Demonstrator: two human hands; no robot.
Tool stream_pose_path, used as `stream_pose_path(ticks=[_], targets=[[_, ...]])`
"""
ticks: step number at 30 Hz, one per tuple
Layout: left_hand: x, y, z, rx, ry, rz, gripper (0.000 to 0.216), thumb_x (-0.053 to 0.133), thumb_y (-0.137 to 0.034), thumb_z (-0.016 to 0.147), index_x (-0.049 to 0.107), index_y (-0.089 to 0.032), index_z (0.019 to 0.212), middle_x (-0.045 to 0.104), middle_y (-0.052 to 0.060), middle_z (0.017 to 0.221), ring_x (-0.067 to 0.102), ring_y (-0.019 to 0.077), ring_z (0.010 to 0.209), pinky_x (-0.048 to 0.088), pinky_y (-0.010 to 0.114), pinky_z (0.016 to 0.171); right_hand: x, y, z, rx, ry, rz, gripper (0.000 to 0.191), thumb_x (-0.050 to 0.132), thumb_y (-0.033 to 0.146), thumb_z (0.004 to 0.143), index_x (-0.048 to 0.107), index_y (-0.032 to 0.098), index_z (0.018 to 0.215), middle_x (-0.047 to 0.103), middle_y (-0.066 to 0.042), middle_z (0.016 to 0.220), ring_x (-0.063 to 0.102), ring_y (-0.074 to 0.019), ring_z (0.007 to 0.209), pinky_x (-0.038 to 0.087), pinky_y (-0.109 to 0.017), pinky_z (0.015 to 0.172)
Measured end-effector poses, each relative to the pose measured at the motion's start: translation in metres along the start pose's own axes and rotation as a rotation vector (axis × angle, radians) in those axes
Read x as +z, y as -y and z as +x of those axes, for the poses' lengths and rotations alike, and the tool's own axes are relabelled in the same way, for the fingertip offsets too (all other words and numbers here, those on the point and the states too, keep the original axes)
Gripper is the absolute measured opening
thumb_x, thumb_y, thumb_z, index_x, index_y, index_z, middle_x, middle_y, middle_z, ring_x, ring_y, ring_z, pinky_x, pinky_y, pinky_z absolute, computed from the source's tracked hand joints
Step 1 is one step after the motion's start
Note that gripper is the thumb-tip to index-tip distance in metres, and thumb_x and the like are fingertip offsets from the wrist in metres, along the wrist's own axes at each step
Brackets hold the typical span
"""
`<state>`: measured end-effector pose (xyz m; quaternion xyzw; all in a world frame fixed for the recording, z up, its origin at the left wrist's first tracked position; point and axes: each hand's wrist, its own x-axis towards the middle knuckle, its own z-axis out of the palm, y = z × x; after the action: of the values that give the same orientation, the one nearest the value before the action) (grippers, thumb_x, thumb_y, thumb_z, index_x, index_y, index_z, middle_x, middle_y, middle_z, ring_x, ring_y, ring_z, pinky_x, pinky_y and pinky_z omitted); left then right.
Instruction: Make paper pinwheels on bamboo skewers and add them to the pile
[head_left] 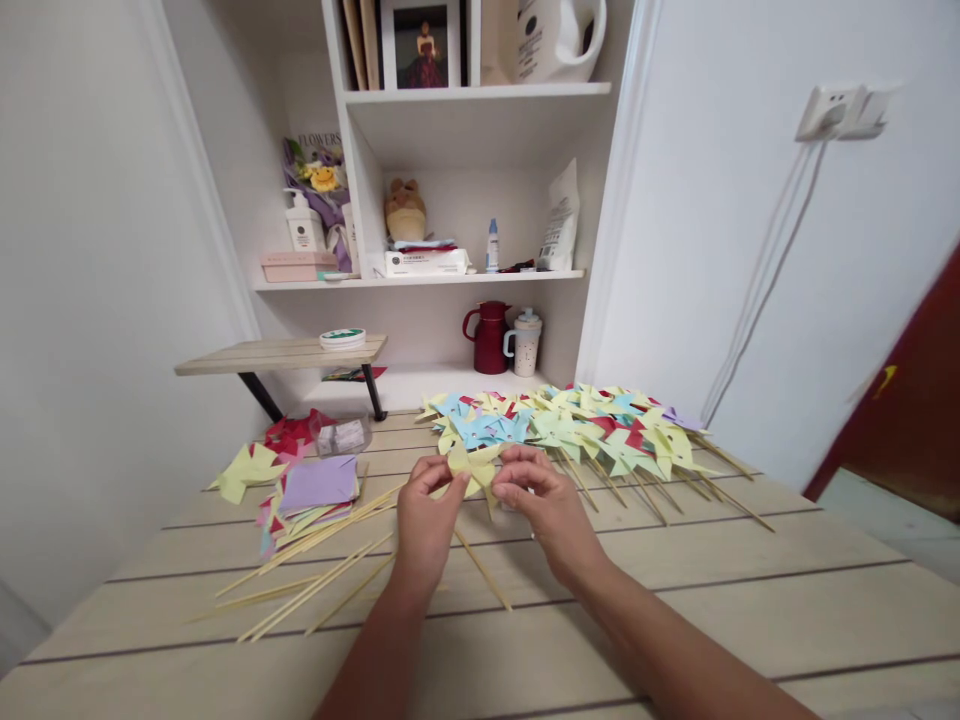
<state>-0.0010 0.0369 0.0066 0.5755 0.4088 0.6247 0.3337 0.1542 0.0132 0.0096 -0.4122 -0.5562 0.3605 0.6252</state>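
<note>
My left hand (424, 515) and my right hand (536, 495) both pinch a yellow paper pinwheel (472, 465) held just above the wooden table (675, 600). Its thin wooden stick (484, 570) slants down toward me between my wrists. Behind it lies a wide pile of finished pinwheels (585, 425) in yellow, blue, green and red, their sticks pointing toward the right front. Several loose wooden sticks (315, 570) lie to the left of my left hand. A stack of coloured paper squares (315, 490) with a purple sheet on top sits farther left.
Folded yellow and red paper pieces (259, 455) and a small clear box (341, 437) lie at the table's left rear. A low wooden riser (281, 355) holds a tape roll (342, 338). White shelves behind carry a red jug (489, 338), a cup and bottles. Walls close both sides.
</note>
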Motion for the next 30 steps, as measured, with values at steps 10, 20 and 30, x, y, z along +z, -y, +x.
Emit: stream_pose_path(ticks=[10, 20, 30], targets=[[0.003, -0.007, -0.003, 0.001, 0.027, -0.031, 0.009, 0.073, -0.027, 0.073, 0.075, -0.02, 0.071, 0.063, 0.006, 0.093, 0.061, 0.02, 0.088, 0.047, 0.029, 0.08, -0.001, -0.005, 0.0, 0.008, 0.056, 0.06, 0.012, 0.08, 0.036, 0.071, 0.074, 0.025, 0.072, 0.062, -0.007, 0.123, 0.054, -0.0285, 0.119, 0.04, -0.045, 0.104], [-0.001, 0.004, 0.001, -0.042, -0.041, -0.108, 0.015, 0.072, -0.032, 0.076, 0.075, -0.018, 0.081, 0.063, 0.005, 0.096, 0.06, 0.0191, 0.09, 0.047, 0.027, 0.079, -0.007, 0.003, -0.003, 0.003, -0.007, 0.077, 0.009, 0.081, 0.032, 0.071, 0.075, 0.026, 0.072, 0.057, -0.006, 0.139, 0.047, -0.0297, 0.131, 0.033, -0.048, 0.111], [0.002, 0.0, -0.001, 0.01, -0.014, -0.047, 0.014, 0.071, -0.031, 0.077, 0.074, -0.018, 0.078, 0.062, 0.005, 0.096, 0.06, 0.0188, 0.091, 0.045, 0.027, 0.081, 0.002, 0.003, -0.004, 0.123, 0.005, 0.212, 0.01, 0.084, 0.029, 0.064, 0.076, 0.024, 0.068, 0.068, -0.006, 0.123, 0.055, -0.0282, 0.121, 0.037, -0.04, 0.103]])
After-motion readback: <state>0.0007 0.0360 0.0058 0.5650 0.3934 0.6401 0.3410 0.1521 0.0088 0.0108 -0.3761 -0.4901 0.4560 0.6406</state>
